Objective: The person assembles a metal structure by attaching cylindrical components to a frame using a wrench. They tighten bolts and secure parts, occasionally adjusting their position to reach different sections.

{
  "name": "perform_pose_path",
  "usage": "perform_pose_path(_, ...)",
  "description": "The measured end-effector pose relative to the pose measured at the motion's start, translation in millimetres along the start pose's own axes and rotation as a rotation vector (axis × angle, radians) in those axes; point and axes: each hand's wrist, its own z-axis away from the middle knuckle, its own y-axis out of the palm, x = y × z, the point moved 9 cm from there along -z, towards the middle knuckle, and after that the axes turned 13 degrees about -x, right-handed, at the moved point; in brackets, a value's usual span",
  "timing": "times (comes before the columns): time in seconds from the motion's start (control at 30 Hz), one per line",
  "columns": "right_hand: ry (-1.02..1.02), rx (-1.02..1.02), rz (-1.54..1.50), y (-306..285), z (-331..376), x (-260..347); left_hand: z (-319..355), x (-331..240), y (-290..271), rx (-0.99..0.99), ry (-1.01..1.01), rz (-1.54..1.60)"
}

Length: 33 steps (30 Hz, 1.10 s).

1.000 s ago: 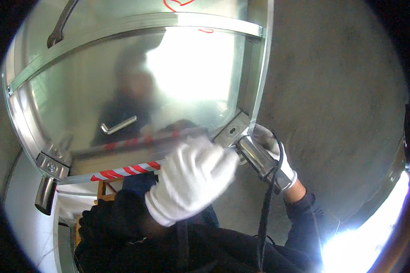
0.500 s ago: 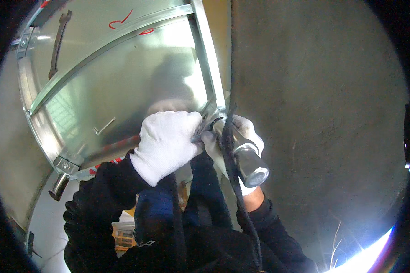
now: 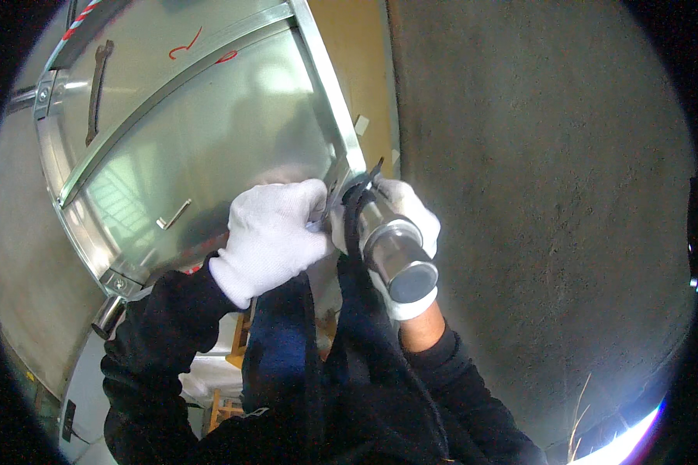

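Observation:
My left hand (image 3: 275, 232), in a white knitted glove, is closed at the near right corner of a shiny metal panel (image 3: 202, 132) with a frame around it. Whatever lies within its curled fingers is hidden. My right hand (image 3: 411, 213), gloved likewise, wraps round a round metal leg (image 3: 399, 252) at that same corner. The leg's wider end cap points up toward me. Just left of the leg, a black strap (image 3: 353, 225) hangs across the view and covers part of the corner and of my right fingers.
On the panel lie an open-end wrench (image 3: 96, 93) and a small bent hex key (image 3: 174, 215). A metal crossbar (image 3: 163, 89) spans it. Another short leg (image 3: 108, 316) juts from the near left corner. Grey concrete floor (image 3: 551, 194) stretches along the right.
The view has shifted a little, so the panel's right edge and both hands appear farther left. The leg's end cap now faces more toward me. Both hands stay at the corner.

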Motion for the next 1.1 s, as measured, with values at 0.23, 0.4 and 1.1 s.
perform_pose_path(0.23, 0.041, -0.026, -0.049, 3.9, 9.5, -1.5, 9.1, 11.9, 0.3, -0.019, -0.095, 0.036)
perform_pose_path(0.4, 0.12, 0.008, 0.004, 4.9, 0.1, -3.1, 9.9, 8.6, -6.4, -0.16, -0.156, 0.212)
perform_pose_path(1.1, 0.704, 0.164, -0.792, 8.8, 24.2, -61.4, 20.1, 19.6, 2.1, -0.151, -0.178, 0.364)
